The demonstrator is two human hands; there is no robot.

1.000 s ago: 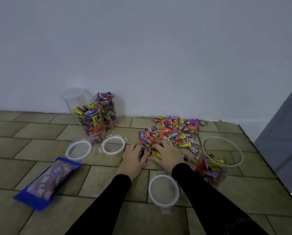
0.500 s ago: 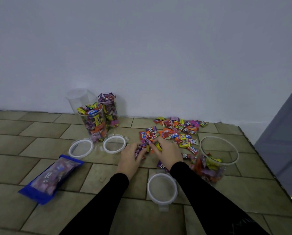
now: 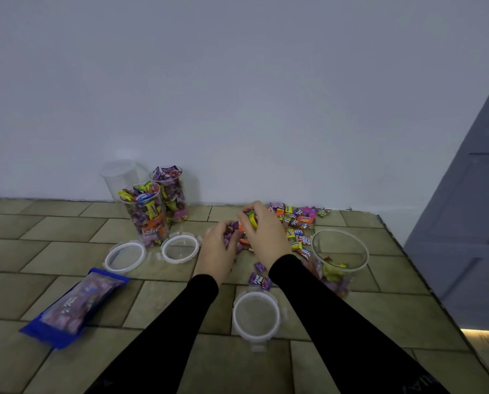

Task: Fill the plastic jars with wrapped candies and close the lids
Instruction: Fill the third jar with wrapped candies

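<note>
Left hand: the left hand point(image 3: 218, 248) is curling its fingers around a bunch of purple wrapped candies, near the middle of the surface point(image 3: 53, 251).
Right hand: the right hand point(image 3: 264, 233) is gripping several candies from above, yellow, green and orange ones, its fingers bent round them; the two hands are touching each other over the same bunch.
Candy pile: the loose candies point(image 3: 300, 220) are lying toward the far edge of the surface, just behind and to the right of the hands; two purple pieces point(image 3: 258, 280) are lying apart, nearer to the person.
Open jar: a wide clear jar point(image 3: 340, 253) is standing near the right edge, without lid, with some candies at its bottom.
Full jars: two tall jars point(image 3: 149, 214) are standing filled and uncovered at the far edge by the wall; an empty clear jar point(image 3: 118, 174) is standing behind them.
Lids: two white-rimmed lids point(image 3: 125, 257) are lying flat just in front of the full jars; a third lid point(image 3: 256, 315) is lying between the two black sleeves.
Bag: a blue candy bag point(image 3: 72, 305) is lying toward the left near corner.
</note>
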